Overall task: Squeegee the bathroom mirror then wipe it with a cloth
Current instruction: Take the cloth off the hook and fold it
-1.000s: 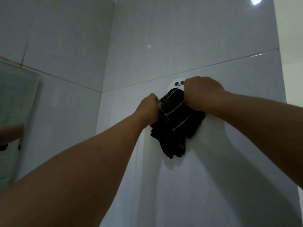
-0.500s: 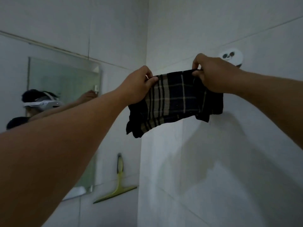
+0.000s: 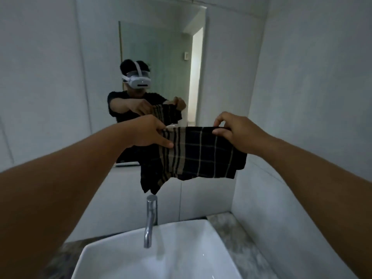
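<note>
In the middle of the frame, the left hand [image 3: 148, 131] and right hand [image 3: 234, 128] pinch the top corners of the dark striped cloth [image 3: 198, 154], holding it spread before the mirror [image 3: 161, 57], above the tap [image 3: 150, 218].

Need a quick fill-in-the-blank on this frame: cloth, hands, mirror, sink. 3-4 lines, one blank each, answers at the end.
1. The plaid cloth is held stretched by ____ hands, the left hand and the right hand.
2. The cloth hangs directly above the chrome ____.
3. The faucet spout curves over the white ____.
4. The mirror reflects a person wearing a white ____.

Missing words: both; faucet; sink; headset
</note>
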